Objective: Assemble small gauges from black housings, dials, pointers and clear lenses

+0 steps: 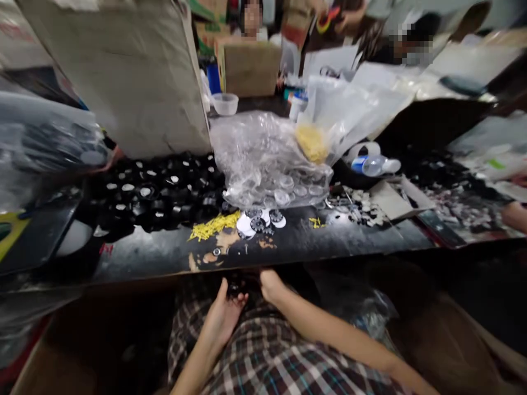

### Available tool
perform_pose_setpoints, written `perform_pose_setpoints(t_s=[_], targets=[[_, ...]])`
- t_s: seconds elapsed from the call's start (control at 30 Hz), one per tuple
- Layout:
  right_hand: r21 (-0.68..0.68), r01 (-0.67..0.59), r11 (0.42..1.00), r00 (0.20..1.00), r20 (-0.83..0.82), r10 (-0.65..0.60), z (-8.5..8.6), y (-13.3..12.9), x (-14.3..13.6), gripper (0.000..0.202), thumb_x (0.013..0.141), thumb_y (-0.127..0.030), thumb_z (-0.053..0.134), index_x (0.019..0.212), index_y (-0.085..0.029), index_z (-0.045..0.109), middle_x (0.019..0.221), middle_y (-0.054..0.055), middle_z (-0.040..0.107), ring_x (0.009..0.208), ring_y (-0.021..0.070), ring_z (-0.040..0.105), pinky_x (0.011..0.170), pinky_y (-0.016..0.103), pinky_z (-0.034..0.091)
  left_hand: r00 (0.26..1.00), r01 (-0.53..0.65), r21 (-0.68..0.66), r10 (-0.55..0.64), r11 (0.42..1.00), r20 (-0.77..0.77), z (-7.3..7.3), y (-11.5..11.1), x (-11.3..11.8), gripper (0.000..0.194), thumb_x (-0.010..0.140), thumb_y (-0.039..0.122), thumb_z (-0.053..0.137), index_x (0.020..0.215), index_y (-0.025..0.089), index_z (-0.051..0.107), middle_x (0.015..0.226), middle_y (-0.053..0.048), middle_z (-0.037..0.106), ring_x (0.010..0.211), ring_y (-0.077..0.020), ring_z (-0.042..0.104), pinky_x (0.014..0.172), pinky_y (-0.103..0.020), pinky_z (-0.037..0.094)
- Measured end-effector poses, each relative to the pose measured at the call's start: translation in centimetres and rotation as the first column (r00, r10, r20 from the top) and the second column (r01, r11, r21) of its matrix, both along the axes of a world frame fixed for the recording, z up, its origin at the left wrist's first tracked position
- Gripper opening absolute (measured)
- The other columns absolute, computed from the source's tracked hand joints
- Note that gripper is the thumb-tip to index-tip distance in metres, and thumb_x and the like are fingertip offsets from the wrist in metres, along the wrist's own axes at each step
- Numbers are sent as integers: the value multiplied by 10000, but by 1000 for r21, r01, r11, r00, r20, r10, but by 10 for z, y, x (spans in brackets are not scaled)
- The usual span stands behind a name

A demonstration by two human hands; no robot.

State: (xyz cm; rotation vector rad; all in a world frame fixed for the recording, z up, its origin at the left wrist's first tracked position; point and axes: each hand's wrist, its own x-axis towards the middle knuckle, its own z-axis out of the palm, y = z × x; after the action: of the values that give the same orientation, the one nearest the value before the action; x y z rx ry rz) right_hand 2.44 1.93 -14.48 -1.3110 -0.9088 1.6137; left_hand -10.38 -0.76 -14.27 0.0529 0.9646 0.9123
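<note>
Just below the table's front edge, above my lap, my left hand (227, 311) is curled with its thumb up around a small dark, shiny part (234, 288), whose kind I cannot make out. Close by on the right, my right hand (270, 284) is closed like a fist; its fingertips and anything in them are hidden. On the tabletop before my hands lie a heap of small yellow sticks (214, 226) and a cluster of black patterned discs (258, 224) with white discs (244, 226). A small ring (216, 252) lies near the edge.
Many black round parts (158, 192) cover the table's left side. A clear bag of transparent cups (272, 164) stands in the middle. To the right are a plastic bottle (373, 164), an open small box (399, 197) and scattered white pieces. Other people sit across the table.
</note>
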Motion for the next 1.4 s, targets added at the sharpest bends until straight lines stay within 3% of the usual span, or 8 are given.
perform_pose_setpoints(t_s=[0.17, 0.3, 0.47, 0.6, 0.8, 0.93, 1.1, 1.4], targets=[[-198, 183, 963, 983, 60, -174, 3, -41, 87, 446, 931, -492, 390, 980, -120, 630, 845, 130, 717, 684, 198, 678, 729, 399, 545, 995, 104, -26, -103, 994, 13, 10, -7, -11, 126, 844, 235, 628, 889, 127, 674, 941, -79, 742, 676, -121, 645, 830, -296, 531], [-181, 350, 919, 916, 269, -296, 25, -89, 170, 487, 861, -567, 450, 1018, -140, 621, 924, 147, 721, 715, 198, 686, 770, 390, 531, 950, 277, 103, -288, 955, 121, 33, -9, -10, 422, 822, 338, 656, 1208, 177, 598, 1218, -123, 661, 712, -118, 655, 887, -313, 503], [-191, 313, 930, 833, 526, -173, 17, -114, 218, 404, 664, -594, 665, 672, -191, 640, 715, 99, 704, 663, 235, 655, 693, 374, 506, 926, 296, 191, -330, 936, 181, 67, -5, 6, 511, 873, 402, 573, 1335, 196, 501, 1209, -141, 664, 793, -146, 676, 905, -330, 477], [-218, 157, 963, 826, 564, -7, 24, -96, 207, 383, 644, -572, 690, 699, -193, 688, 710, 85, 695, 636, 219, 644, 698, 358, 492, 952, 251, 186, -277, 950, 130, 85, 5, 12, 496, 907, 375, 524, 1348, 154, 477, 1133, -156, 698, 842, -170, 687, 927, -351, 471], [-81, -378, 922, 792, 487, 367, 104, -31, 149, 404, 905, -488, 434, 909, -184, 700, 687, 28, 670, 573, 139, 613, 570, 258, 469, 970, 234, 192, -243, 953, 21, 95, 9, 10, 440, 854, 334, 608, 1255, 161, 556, 1128, -134, 702, 926, -212, 691, 940, -368, 475], [225, -292, 930, 638, 770, 14, 121, 35, 137, 327, 918, -405, 433, 934, -193, 681, 749, 25, 675, 627, 146, 619, 627, 269, 483, 970, 236, 146, -224, 961, -93, 92, 15, 11, 363, 769, 284, 704, 1103, 157, 642, 1046, -125, 726, 828, -213, 707, 805, -320, 518], [409, -155, 899, 455, 838, -303, 98, 110, 141, 312, 802, -322, 598, 1056, -150, 654, 1084, 141, 629, 985, 281, 577, 927, 450, 398, 974, 195, 124, -178, 973, -141, 86, 21, 17, 410, 719, 304, 740, 1080, 137, 642, 916, -141, 752, 732, -221, 708, 743, -320, 524], [474, -58, 879, 577, 734, -358, 96, 108, 138, 299, 874, -353, 488, 1002, -166, 683, 1007, 118, 669, 962, 251, 586, 867, 419, 453, 994, 83, 137, -92, 987, 60, 67, 31, 20, 595, 734, 463, 711, 1251, 216, 552, 1174, -129, 687, 969, -247, 681, 924, -368, 484]])
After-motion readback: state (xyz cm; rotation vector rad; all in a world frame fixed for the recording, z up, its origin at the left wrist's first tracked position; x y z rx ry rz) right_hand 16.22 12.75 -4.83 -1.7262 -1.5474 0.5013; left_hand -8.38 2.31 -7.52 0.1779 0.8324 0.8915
